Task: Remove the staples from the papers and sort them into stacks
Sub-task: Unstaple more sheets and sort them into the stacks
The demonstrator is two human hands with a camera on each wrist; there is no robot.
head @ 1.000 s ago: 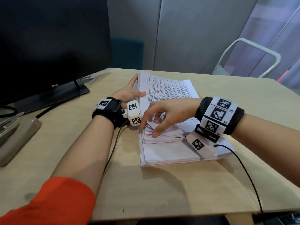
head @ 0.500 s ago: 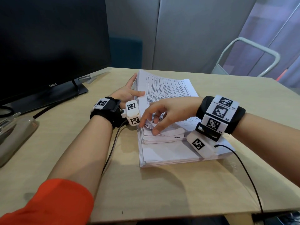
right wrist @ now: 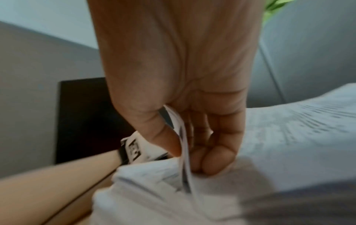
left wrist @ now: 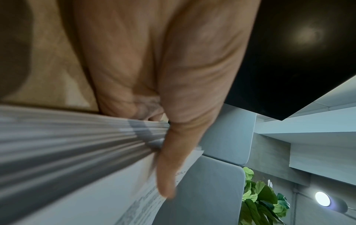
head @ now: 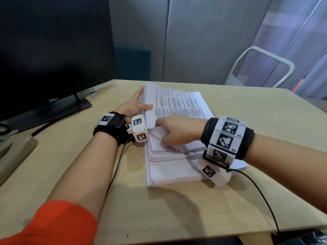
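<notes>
A thick stack of white printed papers [head: 178, 103] lies on the wooden table [head: 265, 124], its upper sheets lifted along the left edge. My left hand [head: 137, 105] grips that left edge, thumb on top of the printed page and fingers behind; the paper stack's edge [left wrist: 77, 144] fills the left wrist view beside my left hand [left wrist: 167, 159]. My right hand [head: 169, 132] reaches over the stack's near left corner and pinches a few curled sheets [right wrist: 182, 146] between thumb and fingers. My right hand [right wrist: 188, 144] shows the pinch closely. No staple is visible.
A black Dell monitor [head: 53, 50] stands at the back left on its stand [head: 74, 103]. A clear plastic object [head: 14, 149] lies at the far left. A white chair frame [head: 261, 66] is behind the table. Wrist camera cables [head: 256, 191] trail toward the near edge.
My right hand went from spread fingers resting on the corner sheets to a closed pinch on a few of them, shifting slightly left. The left hand kept its hold on the stack's edge.
</notes>
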